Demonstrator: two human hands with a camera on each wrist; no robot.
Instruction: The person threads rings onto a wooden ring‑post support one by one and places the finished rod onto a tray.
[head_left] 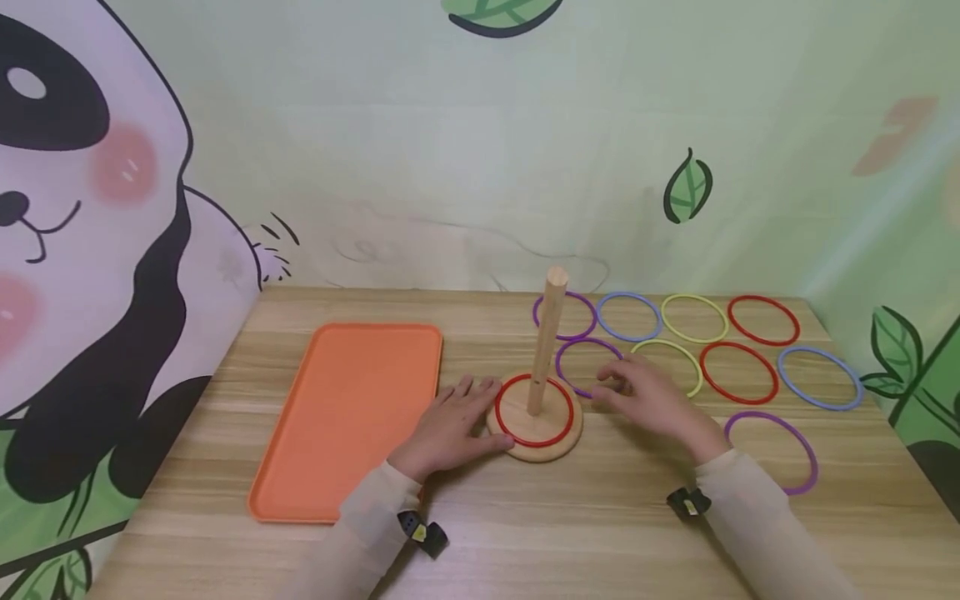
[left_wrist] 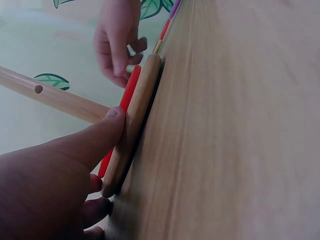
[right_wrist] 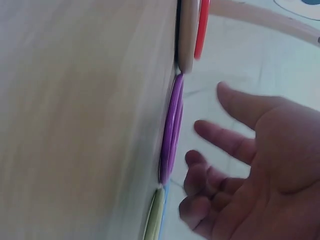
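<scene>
A round wooden base (head_left: 528,454) bears an upright wooden peg (head_left: 550,333), and a red ring (head_left: 572,417) lies flat around the peg's foot. My left hand (head_left: 453,425) rests at the left of the base, fingers spread; its thumb touches the base's rim by the ring in the left wrist view. Just right of the peg, my right hand (head_left: 656,400) hovers near a purple ring (head_left: 562,377) on the table. The right wrist view shows that hand's thumb and fingers apart from the ring, holding nothing, with some fingers loosely bent.
An orange tray (head_left: 367,400) lies to the left, under part of the left forearm. Rows of rings cover the right, among them a yellow ring (head_left: 693,295), a blue ring (head_left: 821,408) and a purple ring (head_left: 810,467). A printed wall hanging (head_left: 420,150) stands behind the table.
</scene>
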